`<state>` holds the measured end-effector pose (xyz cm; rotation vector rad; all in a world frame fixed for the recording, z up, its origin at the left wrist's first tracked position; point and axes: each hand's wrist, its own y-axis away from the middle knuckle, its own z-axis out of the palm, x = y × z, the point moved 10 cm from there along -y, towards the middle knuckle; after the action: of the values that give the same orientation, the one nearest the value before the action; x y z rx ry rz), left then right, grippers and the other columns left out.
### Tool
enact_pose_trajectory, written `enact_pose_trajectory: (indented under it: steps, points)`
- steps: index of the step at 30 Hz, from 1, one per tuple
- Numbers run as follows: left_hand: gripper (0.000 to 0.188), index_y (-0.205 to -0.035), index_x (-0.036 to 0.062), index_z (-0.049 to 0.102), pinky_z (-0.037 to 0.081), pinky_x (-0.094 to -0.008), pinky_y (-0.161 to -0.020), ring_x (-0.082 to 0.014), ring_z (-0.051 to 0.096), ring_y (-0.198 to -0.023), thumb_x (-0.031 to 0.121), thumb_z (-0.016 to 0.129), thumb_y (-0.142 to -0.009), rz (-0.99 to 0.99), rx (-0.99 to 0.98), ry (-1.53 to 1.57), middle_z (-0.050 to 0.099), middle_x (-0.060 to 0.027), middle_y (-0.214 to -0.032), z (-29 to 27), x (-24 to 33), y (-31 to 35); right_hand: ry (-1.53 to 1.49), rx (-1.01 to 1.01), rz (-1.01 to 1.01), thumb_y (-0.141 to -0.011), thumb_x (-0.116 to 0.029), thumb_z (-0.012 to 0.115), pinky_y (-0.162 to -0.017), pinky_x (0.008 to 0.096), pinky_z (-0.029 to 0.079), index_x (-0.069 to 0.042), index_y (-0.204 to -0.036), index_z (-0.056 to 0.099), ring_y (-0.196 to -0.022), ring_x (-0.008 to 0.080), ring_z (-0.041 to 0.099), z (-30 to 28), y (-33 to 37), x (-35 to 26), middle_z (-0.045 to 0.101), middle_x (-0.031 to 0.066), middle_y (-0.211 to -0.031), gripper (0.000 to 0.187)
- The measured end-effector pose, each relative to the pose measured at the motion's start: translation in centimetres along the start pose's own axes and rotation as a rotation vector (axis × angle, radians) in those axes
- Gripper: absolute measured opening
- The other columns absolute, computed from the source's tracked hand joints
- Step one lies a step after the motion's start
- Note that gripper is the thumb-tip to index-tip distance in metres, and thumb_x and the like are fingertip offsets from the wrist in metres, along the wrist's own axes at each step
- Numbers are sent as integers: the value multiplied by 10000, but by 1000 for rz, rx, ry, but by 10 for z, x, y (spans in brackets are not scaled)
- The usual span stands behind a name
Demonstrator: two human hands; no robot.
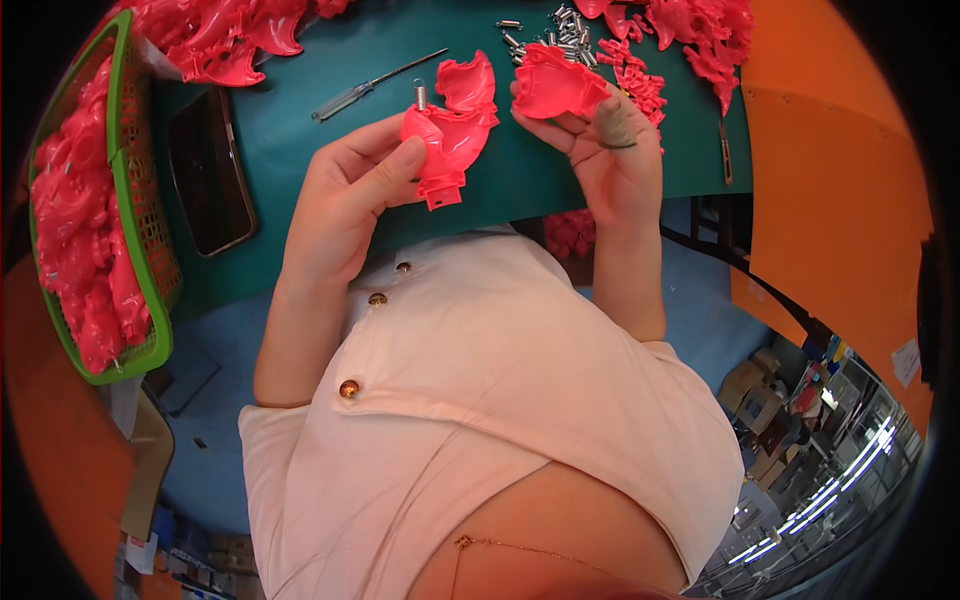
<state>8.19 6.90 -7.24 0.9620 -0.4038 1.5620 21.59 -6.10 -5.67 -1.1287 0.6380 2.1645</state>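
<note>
My left hand [372, 178] is closed on a pink plastic shell part [455, 140], thumb pressed on its side. A small metal spring [420, 95] stands at that part's upper left edge. Above it, touching or joined, is a curved pink piece [467, 82]; I cannot tell which. To the right, my right hand [612, 150] grips another pink shell half [556, 84], its hollow side showing. One right finger has a greenish wrap [614, 125] around it. The two held parts are apart, over the green work surface [290, 150].
A clear-handled screwdriver [380, 84] and a dark phone [212, 172] lie at the left. The green basket [128, 200] brims with pink parts. Loose springs [570, 38] and small pink pieces [635, 85] lie behind my right hand. Pink shells [225, 40] are heaped at the far edge.
</note>
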Motion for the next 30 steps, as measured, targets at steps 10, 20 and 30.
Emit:
enact_pose_trajectory:
  steps: [10,20,30]
  points:
    - [424,-1214,-59,520,491,-289,-833,-144,610,-931,126,639,-851,-3,-200,41,624,-116,-1080,31,-5,2,555,101,-117,-810,-59,679,-836,257,483,70,-1157,556,-952,157,615,8,3,-18,645,137,-1044,391]
    - [384,-1184,-56,549,491,-280,-814,-134,609,-909,138,624,-861,-45,-193,30,633,-106,-1037,34,-14,-1,627,79,-134,-816,-99,687,-833,296,513,69,-1135,562,-948,193,628,4,3,-22,645,141,-1030,382]
    - [390,-1193,-49,542,503,-276,-762,-132,618,-858,166,608,-874,-106,-163,40,642,-103,-994,26,-25,1,551,221,279,-897,-202,583,-773,314,540,59,-1052,591,-841,211,658,-26,14,5,649,148,-935,303]
